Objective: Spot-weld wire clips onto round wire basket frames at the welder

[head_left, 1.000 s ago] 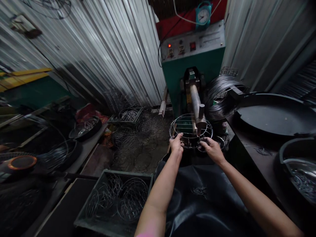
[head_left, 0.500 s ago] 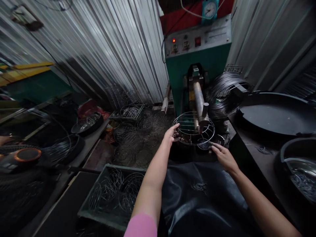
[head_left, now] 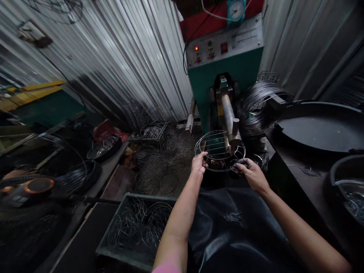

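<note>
A round wire rack point(head_left: 216, 145) with parallel cross wires lies level under the metal arm of a spot welder point(head_left: 229, 112). My left hand point(head_left: 200, 163) is closed on the rack's left rim, thumb on top. At the rack's front right, my right hand point(head_left: 250, 171) has its thumb and fingers pinched together. Whatever is between those fingertips is too small and dark to make out. Several short bent wire pieces point(head_left: 233, 217) rest on the black apron point(head_left: 224, 242) over my lap.
A green crate point(head_left: 127, 246) of wire rings stands at left, with wire racks piled behind it. A wire coil point(head_left: 263, 106) hangs right of the welder. On the right bench are a wide black pan point(head_left: 315, 127) and a black bowl point(head_left: 337, 178) holding metal pieces.
My right hand has moved left to the rack's front right rim, its fingers now pinched. The rack and my left hand have shifted slightly left and toward me.
</note>
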`<action>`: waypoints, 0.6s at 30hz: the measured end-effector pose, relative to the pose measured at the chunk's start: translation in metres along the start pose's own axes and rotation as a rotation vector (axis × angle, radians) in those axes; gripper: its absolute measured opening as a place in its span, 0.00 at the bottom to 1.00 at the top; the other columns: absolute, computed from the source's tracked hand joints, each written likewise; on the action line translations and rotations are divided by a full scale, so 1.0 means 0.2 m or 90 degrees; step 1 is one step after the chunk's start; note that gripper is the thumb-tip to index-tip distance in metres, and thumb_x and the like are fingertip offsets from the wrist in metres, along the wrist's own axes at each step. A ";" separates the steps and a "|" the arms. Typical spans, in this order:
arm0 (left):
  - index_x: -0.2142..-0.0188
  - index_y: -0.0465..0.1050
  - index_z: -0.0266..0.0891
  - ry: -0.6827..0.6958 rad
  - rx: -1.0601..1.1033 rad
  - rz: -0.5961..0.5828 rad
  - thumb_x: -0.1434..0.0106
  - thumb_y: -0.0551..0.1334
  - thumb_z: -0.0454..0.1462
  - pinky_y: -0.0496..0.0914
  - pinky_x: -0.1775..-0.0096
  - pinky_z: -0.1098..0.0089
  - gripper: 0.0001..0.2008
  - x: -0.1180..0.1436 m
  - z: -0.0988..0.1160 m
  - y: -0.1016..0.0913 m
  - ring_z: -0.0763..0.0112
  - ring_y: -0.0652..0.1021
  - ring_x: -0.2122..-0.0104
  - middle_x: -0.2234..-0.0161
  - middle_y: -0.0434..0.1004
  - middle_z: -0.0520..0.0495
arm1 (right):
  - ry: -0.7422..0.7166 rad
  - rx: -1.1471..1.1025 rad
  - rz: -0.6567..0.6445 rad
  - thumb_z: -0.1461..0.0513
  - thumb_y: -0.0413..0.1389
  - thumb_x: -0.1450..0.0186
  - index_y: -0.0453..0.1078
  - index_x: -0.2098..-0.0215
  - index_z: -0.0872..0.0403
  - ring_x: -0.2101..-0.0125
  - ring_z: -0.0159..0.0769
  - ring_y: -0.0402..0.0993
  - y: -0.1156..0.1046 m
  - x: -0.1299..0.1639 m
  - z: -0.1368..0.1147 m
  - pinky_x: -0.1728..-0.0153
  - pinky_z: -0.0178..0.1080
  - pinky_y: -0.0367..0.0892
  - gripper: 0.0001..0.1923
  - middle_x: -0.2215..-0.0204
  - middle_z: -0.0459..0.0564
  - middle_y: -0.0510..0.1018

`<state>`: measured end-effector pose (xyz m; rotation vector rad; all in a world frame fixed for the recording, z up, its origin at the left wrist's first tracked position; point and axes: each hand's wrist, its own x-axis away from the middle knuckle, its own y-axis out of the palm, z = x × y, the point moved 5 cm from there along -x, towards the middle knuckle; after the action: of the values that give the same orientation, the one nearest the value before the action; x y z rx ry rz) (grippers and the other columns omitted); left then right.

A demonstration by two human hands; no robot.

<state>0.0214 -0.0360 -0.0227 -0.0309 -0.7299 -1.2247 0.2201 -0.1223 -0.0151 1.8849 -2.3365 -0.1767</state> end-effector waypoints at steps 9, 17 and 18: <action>0.77 0.57 0.39 -0.001 0.011 -0.003 0.60 0.68 0.32 0.47 0.85 0.78 0.17 0.07 -0.04 0.05 0.86 0.52 0.88 0.85 0.51 0.62 | -0.040 -0.059 0.058 0.52 0.64 0.46 0.68 0.65 0.53 0.75 0.31 0.73 -0.05 0.02 0.02 0.76 0.33 0.70 0.18 0.71 0.46 0.76; 0.76 0.57 0.39 0.022 0.005 0.000 0.60 0.67 0.34 0.48 0.85 0.78 0.17 0.07 -0.04 0.07 0.86 0.53 0.88 0.85 0.51 0.63 | -0.088 0.156 0.028 0.50 0.56 0.42 0.70 0.62 0.54 0.79 0.36 0.72 0.01 0.02 -0.03 0.82 0.35 0.64 0.17 0.77 0.48 0.77; 0.75 0.58 0.39 0.028 0.002 -0.003 0.61 0.67 0.34 0.48 0.85 0.78 0.18 0.07 -0.04 0.07 0.86 0.53 0.88 0.85 0.52 0.63 | -0.078 0.186 0.026 0.50 0.55 0.42 0.70 0.63 0.53 0.80 0.36 0.71 0.01 0.02 -0.01 0.83 0.35 0.63 0.17 0.80 0.48 0.76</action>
<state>0.0385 -0.0453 -0.0162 -0.0008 -0.6939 -1.2249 0.2188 -0.1254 -0.0123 2.0017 -2.6018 0.0605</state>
